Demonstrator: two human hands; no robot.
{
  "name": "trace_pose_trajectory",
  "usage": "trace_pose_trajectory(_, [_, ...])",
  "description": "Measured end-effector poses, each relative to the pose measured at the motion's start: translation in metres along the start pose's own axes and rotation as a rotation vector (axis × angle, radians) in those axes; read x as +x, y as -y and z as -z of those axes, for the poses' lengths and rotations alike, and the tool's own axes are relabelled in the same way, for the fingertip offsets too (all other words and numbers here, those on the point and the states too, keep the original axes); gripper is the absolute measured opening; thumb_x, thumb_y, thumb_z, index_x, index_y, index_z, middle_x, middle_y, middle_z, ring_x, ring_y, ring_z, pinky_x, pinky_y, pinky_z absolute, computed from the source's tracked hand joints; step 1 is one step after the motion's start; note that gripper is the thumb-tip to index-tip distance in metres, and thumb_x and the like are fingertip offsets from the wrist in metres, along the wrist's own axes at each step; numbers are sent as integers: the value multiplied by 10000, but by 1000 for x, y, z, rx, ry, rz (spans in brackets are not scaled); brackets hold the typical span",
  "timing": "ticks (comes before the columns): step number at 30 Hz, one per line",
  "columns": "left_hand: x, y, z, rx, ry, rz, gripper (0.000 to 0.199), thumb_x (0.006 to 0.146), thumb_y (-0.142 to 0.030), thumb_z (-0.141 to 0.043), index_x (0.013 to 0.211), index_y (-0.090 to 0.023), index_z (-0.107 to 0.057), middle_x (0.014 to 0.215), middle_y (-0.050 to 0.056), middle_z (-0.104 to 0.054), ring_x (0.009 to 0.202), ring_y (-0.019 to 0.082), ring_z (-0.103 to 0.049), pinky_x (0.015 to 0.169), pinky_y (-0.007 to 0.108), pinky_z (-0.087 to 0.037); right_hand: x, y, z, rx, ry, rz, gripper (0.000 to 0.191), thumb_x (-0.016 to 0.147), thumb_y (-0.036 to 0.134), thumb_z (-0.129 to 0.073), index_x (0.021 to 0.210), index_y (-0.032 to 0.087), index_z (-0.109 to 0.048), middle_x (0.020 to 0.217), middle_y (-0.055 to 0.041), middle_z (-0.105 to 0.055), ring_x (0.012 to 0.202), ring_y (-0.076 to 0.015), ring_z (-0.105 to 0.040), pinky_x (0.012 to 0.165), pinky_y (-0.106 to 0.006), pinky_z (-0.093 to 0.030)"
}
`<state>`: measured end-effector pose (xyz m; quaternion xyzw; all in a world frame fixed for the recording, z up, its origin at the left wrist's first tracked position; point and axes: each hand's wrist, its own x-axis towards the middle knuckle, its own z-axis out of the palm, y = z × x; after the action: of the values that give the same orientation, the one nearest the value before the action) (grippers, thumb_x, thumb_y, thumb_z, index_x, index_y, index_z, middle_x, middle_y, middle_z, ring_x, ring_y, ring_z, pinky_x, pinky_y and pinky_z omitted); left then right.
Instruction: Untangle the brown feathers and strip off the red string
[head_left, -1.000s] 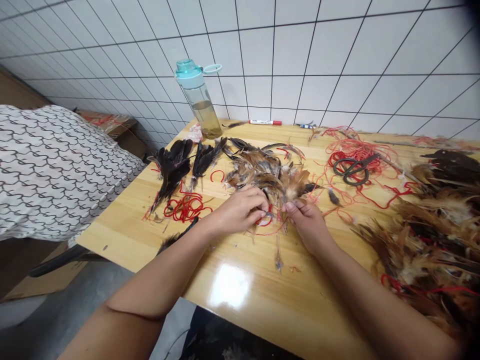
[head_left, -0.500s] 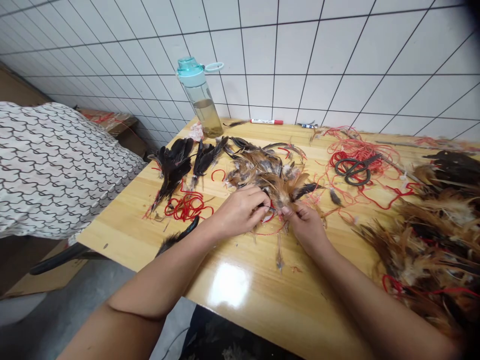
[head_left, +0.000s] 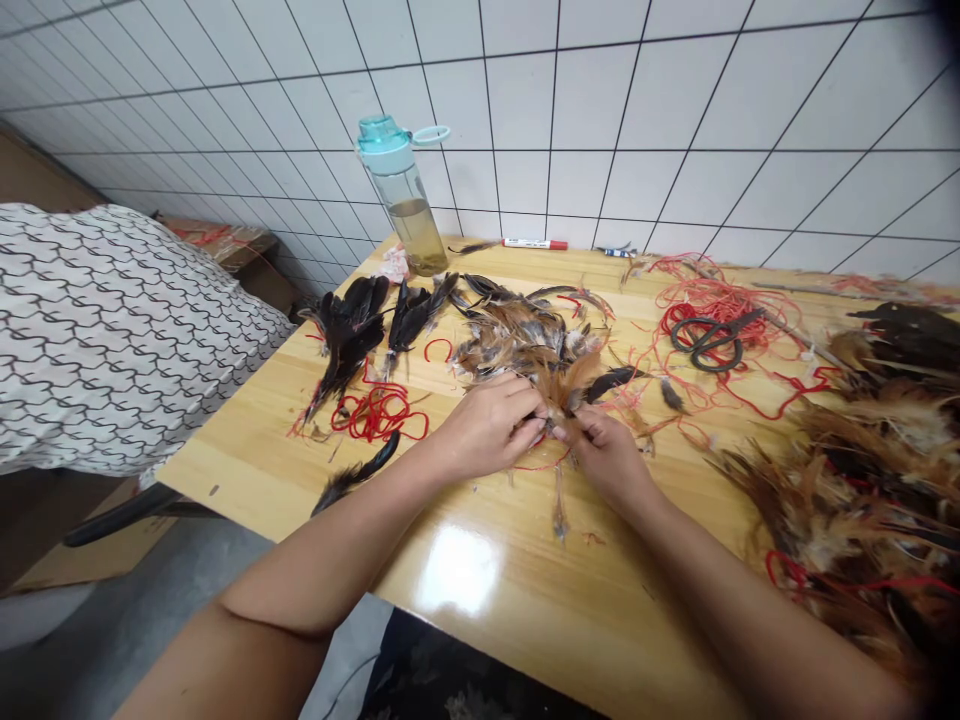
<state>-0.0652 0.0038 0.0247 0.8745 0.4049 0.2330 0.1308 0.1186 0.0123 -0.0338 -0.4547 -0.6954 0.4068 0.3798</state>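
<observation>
From seven o'clock, my left hand (head_left: 491, 425) bends inward, thumb and finger pinched together; what between, I cannot tell. From four o'clock, my right hand (head_left: 613, 458) pinches the brown feather bunch (head_left: 571, 382), just before the feather pile (head_left: 504, 335).

Wooden table (head_left: 517, 560): water bottle (head_left: 416, 230) standing at 11 o'clock; red-capped marker (head_left: 534, 244) at 12 o'clock; scissors (head_left: 712, 343) over tangled red string (head_left: 694, 292) at 2 o'clock; large feather heap (head_left: 874, 470) at 3 o'clock; red cord coil (head_left: 375, 418) at 9 o'clock; black feather bundles (head_left: 346, 335) at 10 o'clock; mottled feather pile (head_left: 517, 335) near centre.
</observation>
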Motion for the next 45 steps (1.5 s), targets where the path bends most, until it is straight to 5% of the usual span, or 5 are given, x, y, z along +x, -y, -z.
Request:
trace_pose_trajectory(16, [-2,22,9,-78,-56,171,105,831,-148,-536,894,-170,-616,824,28,-609,802,147,-548,744,265,-413,2,12,11,481,-121,-306,322,709,513,-646,682,198,-586,560,41,-443,510,-105,-340,522,-264,-285])
trace_pose_trajectory(20, [-3,16,-2,-85,22,97,306,829,-170,-559,1131,-199,-596,966,70,-599,918,180,-550,816,303,-435,1,12,11,468,-134,-295,325,722,512,-648,670,198,-583,528,48,-410,505,-106,-339,513,-263,-278])
trace_pose_trajectory(26, [-3,8,4,-295,323,-53,161,847,-136,-539,946,-186,-656,935,41,-654,901,138,-590,825,254,-445,0,11,10,446,-134,-274,299,744,481,-639,647,206,-578,532,36,-440,566,-131,-435,552,-265,-339])
trace_pose_trajectory(32, [-4,29,3,7,-165,165,186,867,-172,-524,1018,-172,-632,913,53,-616,867,161,-553,787,294,-438,0,12,9,410,-138,-282,295,748,474,-631,644,199,-601,536,35,-442,582,-132,-443,581,-272,-349])
trace_pose_trajectory(45, [-6,43,-6,418,-51,171,308,874,-104,-434,1057,-208,-659,928,82,-569,892,208,-457,764,320,-399,0,3,7,333,-128,-281,338,745,524,-599,679,194,-628,546,30,-454,584,-138,-445,601,-289,-355])
